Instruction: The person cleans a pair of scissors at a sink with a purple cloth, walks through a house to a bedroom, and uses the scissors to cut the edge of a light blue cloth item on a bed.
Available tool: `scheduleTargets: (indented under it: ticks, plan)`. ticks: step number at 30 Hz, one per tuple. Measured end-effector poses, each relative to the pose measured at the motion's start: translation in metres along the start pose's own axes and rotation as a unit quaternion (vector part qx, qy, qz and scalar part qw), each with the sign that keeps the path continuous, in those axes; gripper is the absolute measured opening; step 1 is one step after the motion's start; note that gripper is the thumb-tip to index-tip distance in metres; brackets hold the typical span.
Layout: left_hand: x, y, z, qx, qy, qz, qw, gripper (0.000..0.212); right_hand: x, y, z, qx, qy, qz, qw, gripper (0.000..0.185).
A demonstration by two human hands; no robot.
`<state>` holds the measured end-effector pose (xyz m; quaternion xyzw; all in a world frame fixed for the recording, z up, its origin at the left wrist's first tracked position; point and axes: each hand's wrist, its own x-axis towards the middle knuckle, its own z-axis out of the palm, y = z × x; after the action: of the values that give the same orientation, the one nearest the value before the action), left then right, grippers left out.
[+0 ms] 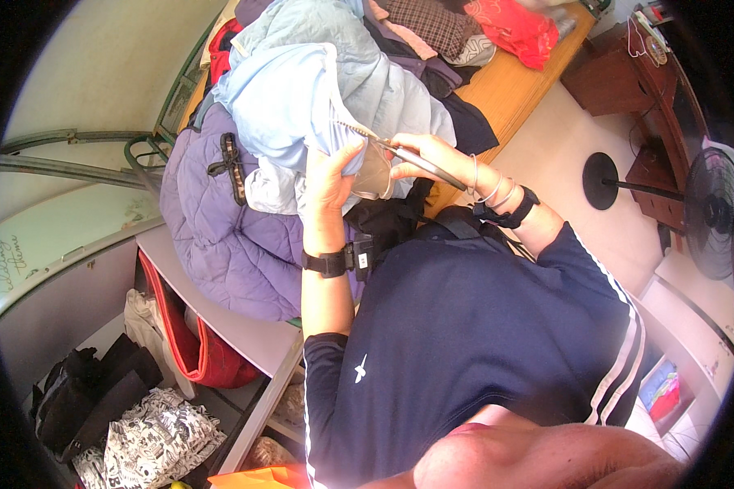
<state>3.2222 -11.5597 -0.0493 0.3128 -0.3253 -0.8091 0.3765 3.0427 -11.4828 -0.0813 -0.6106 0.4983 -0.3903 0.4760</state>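
My left hand (pixel 332 174) grips the edge of a light blue garment (pixel 275 104) beside its open metal zipper (pixel 356 128). Just to the right, my right hand (pixel 419 156) holds a slim metal tool (pixel 431 166), its handle running back under the palm towards the wrist; the tool's tip is at the zipper's end. Which kind of tool it is, I cannot tell for sure. Pale grey-blue quilted cloth (pixel 397 91) lies behind the garment, and a purple quilted jacket (pixel 220 244) spreads below and to the left.
More clothes, among them a red one (pixel 514 30), are heaped on a wooden bench (pixel 514 91). A standing fan (pixel 712 208) is on the right. At lower left, an open compartment (pixel 220 333) holds a red-edged bag (pixel 208 360) and black-and-white patterned cloth (pixel 153 440).
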Motion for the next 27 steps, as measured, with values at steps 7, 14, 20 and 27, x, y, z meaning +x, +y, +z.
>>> scheduleTargets:
  ticks: [7,14,20,27]
  plan:
    - [0.001,-0.001,0.003,-0.026,0.021,0.038,0.999,0.054,0.001,-0.012,0.004,0.119,-0.009,0.081,0.990,0.031]
    - [0.000,0.000,0.007,-0.028,0.023,0.059,0.998,0.057,-0.002,-0.012,-0.001,0.164,-0.034,0.071,0.983,0.030]
    - [0.001,-0.003,0.005,-0.032,0.010,0.061,0.998,0.059,-0.002,-0.012,-0.001,0.171,-0.037,0.088,0.981,0.030]
    - [0.001,-0.004,0.004,-0.034,0.002,0.068,0.997,0.060,-0.002,-0.012,0.002,0.189,-0.024,0.119,0.974,0.027]
